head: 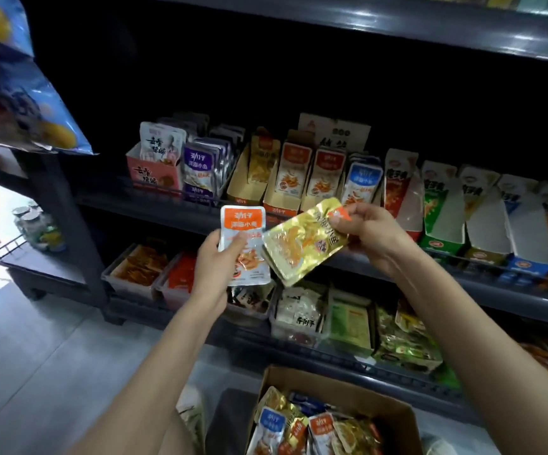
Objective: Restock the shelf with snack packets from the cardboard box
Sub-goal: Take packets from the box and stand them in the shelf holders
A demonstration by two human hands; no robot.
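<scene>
While the left hand (215, 262) grips an orange-topped packet (244, 247) and the right hand (372, 233) pinches a gold packet (298, 247) by its corner, both before the shelf's (141, 208) front edge, the cardboard box (364, 397) below holds many packets, so restocking appears far from finished.

Left hand (211, 267) grips orange packet (243, 244) — right hand (369, 229), gold packet (302, 241).
</scene>
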